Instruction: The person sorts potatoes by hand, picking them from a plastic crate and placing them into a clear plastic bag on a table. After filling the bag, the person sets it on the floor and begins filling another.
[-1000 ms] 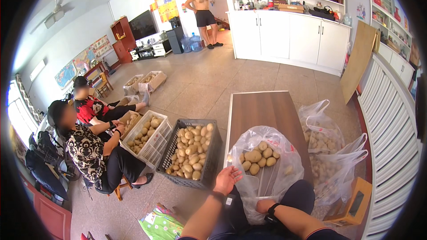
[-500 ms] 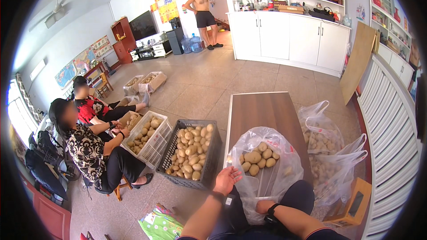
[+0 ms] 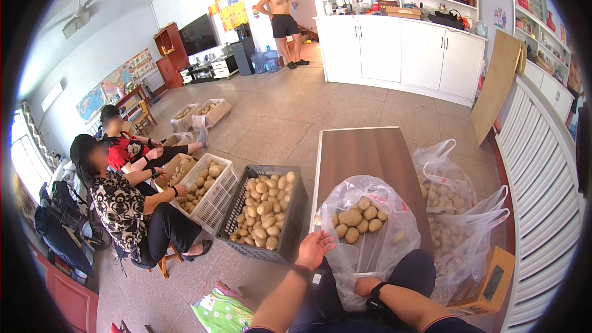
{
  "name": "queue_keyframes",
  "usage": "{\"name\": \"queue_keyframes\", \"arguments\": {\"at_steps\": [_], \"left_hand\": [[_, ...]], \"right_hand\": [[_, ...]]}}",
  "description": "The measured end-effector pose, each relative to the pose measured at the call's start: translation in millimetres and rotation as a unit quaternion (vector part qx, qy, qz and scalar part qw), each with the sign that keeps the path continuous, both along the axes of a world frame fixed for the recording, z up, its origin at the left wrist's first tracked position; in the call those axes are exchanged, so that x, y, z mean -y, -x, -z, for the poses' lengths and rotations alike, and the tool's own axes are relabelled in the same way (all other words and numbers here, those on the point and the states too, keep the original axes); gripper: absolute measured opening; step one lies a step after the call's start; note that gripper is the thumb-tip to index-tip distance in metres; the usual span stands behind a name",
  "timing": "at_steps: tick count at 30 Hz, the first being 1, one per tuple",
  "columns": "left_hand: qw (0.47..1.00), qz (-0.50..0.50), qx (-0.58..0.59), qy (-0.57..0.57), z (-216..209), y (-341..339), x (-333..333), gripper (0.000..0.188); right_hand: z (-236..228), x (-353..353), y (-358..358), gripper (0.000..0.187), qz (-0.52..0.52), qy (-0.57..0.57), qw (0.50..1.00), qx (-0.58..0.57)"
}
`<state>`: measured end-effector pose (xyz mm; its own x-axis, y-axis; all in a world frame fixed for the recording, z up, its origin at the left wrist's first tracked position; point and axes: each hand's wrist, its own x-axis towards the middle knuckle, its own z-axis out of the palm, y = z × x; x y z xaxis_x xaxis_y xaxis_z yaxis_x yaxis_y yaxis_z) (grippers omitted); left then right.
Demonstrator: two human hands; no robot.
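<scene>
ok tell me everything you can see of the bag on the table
The bag is thin, clear, crinkled plastic with red marks. It sits spread open on the near end of the table, its near part apparently hanging over the edge, with potatoes inside. The right hand is at its near side, grip hidden; the left hand is beside its left edge, contact unclear.

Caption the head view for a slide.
Open left hand beside a clear bag of potatoes on a brown table; black potato crate farther left.
</scene>
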<state>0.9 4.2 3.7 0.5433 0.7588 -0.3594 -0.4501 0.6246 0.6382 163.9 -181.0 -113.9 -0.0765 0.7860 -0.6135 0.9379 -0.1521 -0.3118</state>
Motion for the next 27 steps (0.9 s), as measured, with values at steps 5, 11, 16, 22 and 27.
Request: {"name": "queue_keyframes", "arguments": {"at_steps": [5,11,16,22,27], "left_hand": [[1.0,-0.003,-0.003,-0.001,0.2,0.4,-0.1,0.029],[1.0,0.0,0.008,0.003,-3.0,0.0,0.7,0.025],[1.0,-0.003,0.007,0.002,-3.2,-0.5,0.4,0.025],[1.0,-0.007,0.003,0.004,-1.9,2.6,0.7,0.024],[1.0,-0.003,-0.007,0.0,-3.5,-0.9,2.3,0.031]], "right_hand": [[-2.1,-1.1,-0.8,0.037,0.006,0.013,1.0,-0.004],[4.8,-1.0,-2.2,0.04,0.02,0.018,1.0,-0.006],[13.7,-1.1,-4.0,0.04,0.014,0.01,1.0,-0.005],[20.5,-1.7,0.0,0.036,0.002,0.004,1.0,-0.008],[29.6,0.3,-3.0,0.036,0.015,-0.004,1.0,-0.01]]}}
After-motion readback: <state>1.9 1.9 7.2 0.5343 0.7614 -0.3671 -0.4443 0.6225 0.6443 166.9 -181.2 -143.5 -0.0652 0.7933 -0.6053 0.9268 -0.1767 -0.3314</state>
